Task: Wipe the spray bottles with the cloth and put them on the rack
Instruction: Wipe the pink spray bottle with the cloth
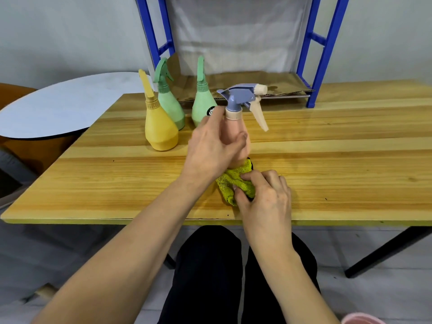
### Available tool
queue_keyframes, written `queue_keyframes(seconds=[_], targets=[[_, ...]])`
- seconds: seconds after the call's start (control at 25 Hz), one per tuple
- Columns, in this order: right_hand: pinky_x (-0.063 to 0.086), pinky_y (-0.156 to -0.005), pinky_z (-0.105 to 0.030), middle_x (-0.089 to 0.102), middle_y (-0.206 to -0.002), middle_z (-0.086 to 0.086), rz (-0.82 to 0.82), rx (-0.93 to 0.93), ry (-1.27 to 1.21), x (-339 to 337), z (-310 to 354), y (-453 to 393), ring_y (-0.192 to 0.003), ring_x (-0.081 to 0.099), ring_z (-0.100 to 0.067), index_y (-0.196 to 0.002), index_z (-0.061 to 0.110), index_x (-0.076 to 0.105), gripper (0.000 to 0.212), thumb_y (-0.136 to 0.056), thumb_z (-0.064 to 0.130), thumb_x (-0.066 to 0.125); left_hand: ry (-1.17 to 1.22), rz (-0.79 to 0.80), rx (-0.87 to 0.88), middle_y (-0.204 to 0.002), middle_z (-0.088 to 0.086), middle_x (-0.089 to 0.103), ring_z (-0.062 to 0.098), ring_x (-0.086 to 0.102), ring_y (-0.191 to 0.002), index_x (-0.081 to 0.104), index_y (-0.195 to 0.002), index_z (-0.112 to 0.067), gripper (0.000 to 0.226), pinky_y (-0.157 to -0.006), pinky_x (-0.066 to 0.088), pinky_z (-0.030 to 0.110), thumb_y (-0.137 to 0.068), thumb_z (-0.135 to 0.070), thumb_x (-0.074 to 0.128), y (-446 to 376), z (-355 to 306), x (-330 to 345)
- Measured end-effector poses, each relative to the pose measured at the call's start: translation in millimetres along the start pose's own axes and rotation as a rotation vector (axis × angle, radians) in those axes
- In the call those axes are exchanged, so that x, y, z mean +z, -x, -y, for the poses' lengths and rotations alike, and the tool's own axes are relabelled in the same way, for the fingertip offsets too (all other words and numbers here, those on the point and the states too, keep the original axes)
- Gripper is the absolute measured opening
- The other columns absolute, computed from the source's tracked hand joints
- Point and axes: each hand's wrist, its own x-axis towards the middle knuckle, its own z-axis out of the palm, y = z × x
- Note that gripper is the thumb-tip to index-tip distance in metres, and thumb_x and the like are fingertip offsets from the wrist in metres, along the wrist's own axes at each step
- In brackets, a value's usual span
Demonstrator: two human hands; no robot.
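Right hand (pixel 264 195) pinches cloth (pixel 236 183); left hand (pixel 210 146) grips pink bottle (pixel 236 136); three bottles (pixel 161 127) behind

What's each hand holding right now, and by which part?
Left hand grips the pink spray bottle around its body, below the purple trigger head. Right hand pinches the bunched yellow-green cloth, which sits under the bottle's base.

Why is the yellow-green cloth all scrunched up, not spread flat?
Scrunched up. The cloth sits bunched in folds on the table, pinched by the right hand, under the pink bottle the left hand holds.
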Motion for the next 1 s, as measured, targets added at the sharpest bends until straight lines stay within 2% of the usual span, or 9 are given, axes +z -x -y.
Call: queue_keyframes(seconds=[0.16, 0.28, 0.4, 0.6, 0.72, 0.76, 0.84, 0.92, 1.0], targets=[[0.048, -0.079, -0.046, 0.059, -0.094, -0.004, -0.010, -0.001, -0.016, 3, 0, -1, -0.090, 0.056, -0.029, -0.102, 0.018, 0.070, 0.028, -0.078, 0.020, 0.083, -0.028, -0.072, -0.096, -0.098, 0.003, 0.066, 0.030, 0.062, -0.090, 0.053, -0.116, -0.016, 0.045, -0.074, 0.051, 0.040, -0.087, -0.045, 0.070, -15, 14, -11], [0.047, -0.079, -0.046, 0.059, -0.094, -0.004, -0.028, 0.001, -0.028, 2, -1, 2, -0.090, 0.055, -0.029, -0.102, 0.017, 0.070, 0.028, -0.078, 0.020, 0.083, 0.120, -0.056, -0.104, -0.100, -0.005, 0.069, 0.021, 0.065, -0.096, 0.056, -0.117, -0.019, 0.043, -0.082, 0.056, 0.039, -0.086, -0.043, 0.070, -4, 14, -24], [0.046, -0.081, -0.046, 0.059, -0.094, -0.005, -0.026, 0.008, -0.022, 4, 0, 1, -0.091, 0.055, -0.030, -0.103, 0.017, 0.071, 0.028, -0.077, 0.019, 0.082, 0.144, 0.011, -0.044, -0.104, -0.006, 0.070, 0.018, 0.065, -0.098, 0.057, -0.118, -0.021, 0.041, -0.081, 0.057, 0.040, -0.087, -0.043, 0.072, 13, 13, -20], [0.048, -0.080, -0.046, 0.059, -0.093, -0.005, -0.001, 0.013, -0.020, 0, 2, -2, -0.090, 0.055, -0.032, -0.101, 0.017, 0.070, 0.028, -0.077, 0.019, 0.083, 0.048, -0.037, -0.069, -0.102, 0.001, 0.069, 0.023, 0.061, -0.091, 0.054, -0.115, -0.015, 0.041, -0.075, 0.047, 0.034, -0.089, -0.041, 0.073, 1, 13, -14], [0.044, -0.081, -0.044, 0.060, -0.092, -0.006, 0.081, 0.048, 0.082, -11, 11, -15, -0.092, 0.057, -0.033, -0.098, 0.017, 0.065, 0.032, -0.074, 0.029, 0.083, 0.023, -0.069, -0.112, -0.102, 0.003, 0.069, 0.027, 0.061, -0.088, 0.055, -0.115, -0.014, 0.041, -0.075, 0.045, 0.036, -0.090, -0.041, 0.072, -4, 21, -26], [0.042, -0.084, -0.044, 0.061, -0.097, -0.006, 0.124, 0.033, 0.187, -14, 16, -23, -0.097, 0.058, -0.033, -0.102, 0.018, 0.064, 0.037, -0.074, 0.037, 0.081, 0.016, -0.078, -0.130, -0.103, 0.001, 0.069, 0.025, 0.061, -0.087, 0.055, -0.116, -0.016, 0.041, -0.074, 0.046, 0.036, -0.090, -0.042, 0.072, -3, 24, -33], [0.037, -0.097, -0.044, 0.058, -0.121, -0.003, 0.261, -0.071, 0.353, -17, 19, -44, -0.115, 0.053, -0.028, -0.121, 0.023, 0.057, 0.057, -0.075, 0.051, 0.076, 0.003, -0.082, -0.160, -0.099, -0.004, 0.065, 0.019, 0.058, -0.081, 0.055, -0.118, -0.018, 0.040, -0.069, 0.045, 0.033, -0.091, -0.042, 0.072, 3, 32, -43], [0.029, -0.113, -0.039, 0.041, -0.152, 0.002, 0.493, -0.156, 0.244, -13, 15, -57, -0.138, 0.039, -0.023, -0.142, 0.027, 0.045, 0.069, -0.083, 0.051, 0.071, 0.024, -0.080, -0.173, -0.096, -0.006, 0.064, 0.015, 0.059, -0.080, 0.056, -0.119, -0.020, 0.039, -0.068, 0.049, 0.035, -0.091, -0.042, 0.072, 14, 39, -48], [0.022, -0.118, -0.031, 0.032, -0.162, 0.006, 0.636, -0.087, 0.036, -3, 10, -54, -0.147, 0.029, -0.017, -0.151, 0.029, 0.041, 0.061, -0.095, 0.044, 0.061, 0.051, -0.079, -0.170, -0.098, -0.004, 0.068, 0.018, 0.062, -0.086, 0.057, -0.120, -0.022, 0.038, -0.071, 0.053, 0.034, -0.091, -0.041, 0.073, 21, 46, -49]])
